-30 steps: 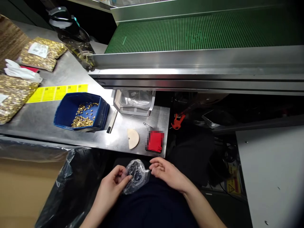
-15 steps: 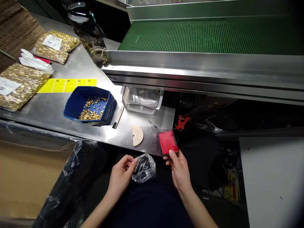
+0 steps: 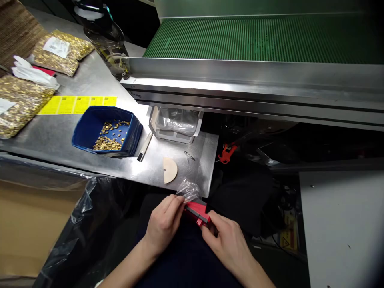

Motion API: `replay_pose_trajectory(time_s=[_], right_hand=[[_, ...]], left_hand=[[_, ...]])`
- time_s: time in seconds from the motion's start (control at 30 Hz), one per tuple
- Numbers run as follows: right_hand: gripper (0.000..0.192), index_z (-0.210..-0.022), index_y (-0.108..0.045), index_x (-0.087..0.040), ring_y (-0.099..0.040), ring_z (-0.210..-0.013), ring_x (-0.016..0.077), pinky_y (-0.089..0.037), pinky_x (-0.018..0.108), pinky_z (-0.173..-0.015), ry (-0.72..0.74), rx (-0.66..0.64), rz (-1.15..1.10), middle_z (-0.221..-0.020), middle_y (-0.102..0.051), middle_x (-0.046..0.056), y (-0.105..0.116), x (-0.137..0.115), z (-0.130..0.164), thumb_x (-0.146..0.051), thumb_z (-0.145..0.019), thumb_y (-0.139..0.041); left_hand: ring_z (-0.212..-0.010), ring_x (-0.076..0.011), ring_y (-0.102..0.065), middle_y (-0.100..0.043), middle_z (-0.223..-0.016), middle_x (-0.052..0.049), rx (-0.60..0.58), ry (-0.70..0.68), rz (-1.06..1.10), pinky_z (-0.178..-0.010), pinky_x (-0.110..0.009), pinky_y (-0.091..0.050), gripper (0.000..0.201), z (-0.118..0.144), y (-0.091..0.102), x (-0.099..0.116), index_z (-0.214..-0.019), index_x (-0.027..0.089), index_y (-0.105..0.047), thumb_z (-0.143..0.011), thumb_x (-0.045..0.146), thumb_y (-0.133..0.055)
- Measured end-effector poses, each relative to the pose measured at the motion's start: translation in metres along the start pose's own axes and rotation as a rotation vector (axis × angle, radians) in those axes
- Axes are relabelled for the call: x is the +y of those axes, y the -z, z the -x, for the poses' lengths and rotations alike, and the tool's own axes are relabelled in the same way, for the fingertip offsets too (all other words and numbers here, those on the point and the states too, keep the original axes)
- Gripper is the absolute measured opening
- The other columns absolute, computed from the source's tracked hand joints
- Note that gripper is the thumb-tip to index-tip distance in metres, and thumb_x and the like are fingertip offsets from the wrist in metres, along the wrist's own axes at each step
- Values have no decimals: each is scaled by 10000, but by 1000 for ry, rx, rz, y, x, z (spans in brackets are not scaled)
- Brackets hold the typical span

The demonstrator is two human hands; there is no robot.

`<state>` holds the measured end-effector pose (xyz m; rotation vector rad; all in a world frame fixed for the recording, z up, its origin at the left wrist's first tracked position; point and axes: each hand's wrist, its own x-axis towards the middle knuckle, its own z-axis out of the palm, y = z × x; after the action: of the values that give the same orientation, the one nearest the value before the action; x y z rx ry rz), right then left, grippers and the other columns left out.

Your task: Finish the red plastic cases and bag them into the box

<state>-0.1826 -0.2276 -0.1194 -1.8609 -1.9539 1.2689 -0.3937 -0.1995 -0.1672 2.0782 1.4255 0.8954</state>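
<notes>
so the right hand [image 3: 223, 240] has grabbed the flat red plastic case [image 3: 196, 211] off the steel table [image 3: 192, 176] edge and pinches it against the crinkly clear plastic bag [image 3: 188, 189] gripped by the left hand [image 3: 164, 222], both over the lap now.

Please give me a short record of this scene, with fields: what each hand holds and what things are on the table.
left hand: pinches a small clear plastic bag
right hand: holds a flat red object, its end at the bag
steel table: blue tray of small brass parts, half-round wooden piece, yellow label strip
behind: green conveyor belt
</notes>
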Motion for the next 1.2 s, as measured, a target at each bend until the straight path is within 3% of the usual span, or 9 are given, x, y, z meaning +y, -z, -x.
replay_pose_trajectory(time_s=[0.1, 0.2, 0.37, 0.47, 0.67, 0.77, 0.83, 1.03, 1.2], right_hand=[[208, -855, -597, -228, -556, -599, 140, -388, 227, -583, -132, 87, -211, -677, -584, -34, 0, 6, 2, -387, -987, -570], [212, -943, -632, -224, -594, -670, 156, -428, 230, -638, -132, 133, -312, -747, -632, -16, -7, 11, 2, -417, -998, -562], [137, -971, -649, -219, -602, -696, 176, -446, 253, -649, -71, 63, -370, -791, -648, 0, -21, 22, -9, -332, -982, -573], [220, -1114, -673, -210, -643, -784, 203, -502, 273, -720, -131, 139, -588, -903, -697, 36, -27, 34, -21, -358, -960, -621], [360, -1102, -705, -177, -566, -697, 148, -496, 253, -681, -277, 227, -1064, -880, -685, 38, -35, 48, -36, -492, -927, -703], [387, -1086, -710, -160, -552, -680, 136, -492, 253, -666, -281, 224, -1123, -875, -676, 41, -36, 47, -36, -509, -916, -717], [381, -1091, -707, -164, -546, -690, 131, -499, 257, -681, -274, 244, -1160, -910, -678, 48, -36, 45, -35, -503, -918, -718], [355, -1171, -677, -208, -603, -795, 164, -533, 296, -757, -233, 363, -1236, -1069, -692, 73, -33, 37, -33, -473, -937, -703], [311, -1179, -695, -210, -666, -951, 236, -542, 363, -870, -179, 296, -1228, -1115, -727, 87, -36, 27, -32, -403, -936, -705]], left_hand=[[-833, -201, -632, -642, -912, -69, -61, 33, -53, -761, -311, -534, 149, -5, 2, 6, -1117, 148, -597, -1003, 80, -528], [-886, -211, -639, -661, -980, -91, -63, -10, -31, -796, -321, -554, 203, -13, 0, 15, -1170, 142, -598, -988, 67, -547], [-881, -220, -622, -672, -981, -113, -28, -205, 48, -813, -344, -575, 232, -31, -23, 36, -1188, 109, -608, -967, 48, -571], [-809, -213, -595, -669, -933, -93, -98, -273, 54, -745, -342, -571, 181, -36, -39, 41, -1136, 128, -613, -981, 65, -546], [-937, -251, -600, -623, -1038, -110, -160, 0, 9, -802, -392, -576, 199, -39, -45, 22, -1196, 157, -559, -1012, 231, -574], [-869, -228, -581, -607, -952, -72, -194, 30, -10, -759, -368, -556, 84, -42, -43, 12, -1056, 184, -590, -1037, 206, -511], [-820, -213, -567, -601, -902, -61, -200, 17, -17, -724, -346, -535, 138, -43, -41, 10, -1005, 186, -601, -1045, 170, -470], [-777, -197, -563, -653, -907, -68, -220, -161, 22, -688, -320, -517, 206, -38, -37, 30, -1071, 187, -648, -1022, 101, -468], [-773, -213, -580, -681, -886, -88, -219, -373, 127, -690, -340, -535, 235, -35, -38, 45, -1141, 145, -654, -989, 73, -489]])
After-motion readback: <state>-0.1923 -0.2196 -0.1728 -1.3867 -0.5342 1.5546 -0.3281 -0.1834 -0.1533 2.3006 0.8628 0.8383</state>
